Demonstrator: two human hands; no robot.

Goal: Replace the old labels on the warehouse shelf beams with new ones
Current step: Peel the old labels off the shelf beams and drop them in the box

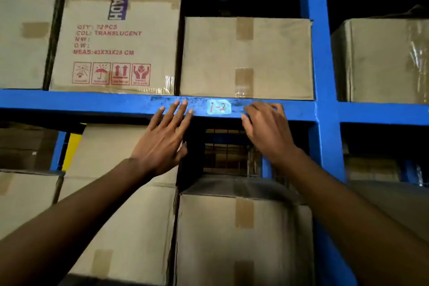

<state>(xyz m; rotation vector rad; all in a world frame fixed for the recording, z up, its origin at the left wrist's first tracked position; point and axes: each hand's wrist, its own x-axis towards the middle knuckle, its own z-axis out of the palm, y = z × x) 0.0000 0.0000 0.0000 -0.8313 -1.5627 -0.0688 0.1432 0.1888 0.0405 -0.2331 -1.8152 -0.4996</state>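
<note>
Here, a pale blue label [218, 107] marked "1-2" in red is seen stuck flat on the front face of the blue shelf beam [92, 100], with its long axis running along the beam. Scuffed, patchy paint is visible on the beam to either side of it. Whether this label is an old one or a fresh one cannot be told.

The label is flanked by both hands. The left hand [163, 139] is spread flat with the fingers extended and nothing held, its fingertips [184, 102] laid against the beam face a little to the left of the label. The right hand [267, 127] is placed just to the right of the label, its fingers curled loosely toward the beam; nothing is seen pinched in it, though the fingertips are partly hidden, so a small grasped edge cannot be ruled out.

The right hand is judged the nearer of the two, with the label lying directly to its left along the beam. Any peel or press would therefore be expected to run sideways along the label's length.

Cardboard cartons are stacked above and below the beam, among them a printed carton [113, 44] marked "TRANSLUCENT" and a plain taped carton [246, 58] directly above the label.
</note>
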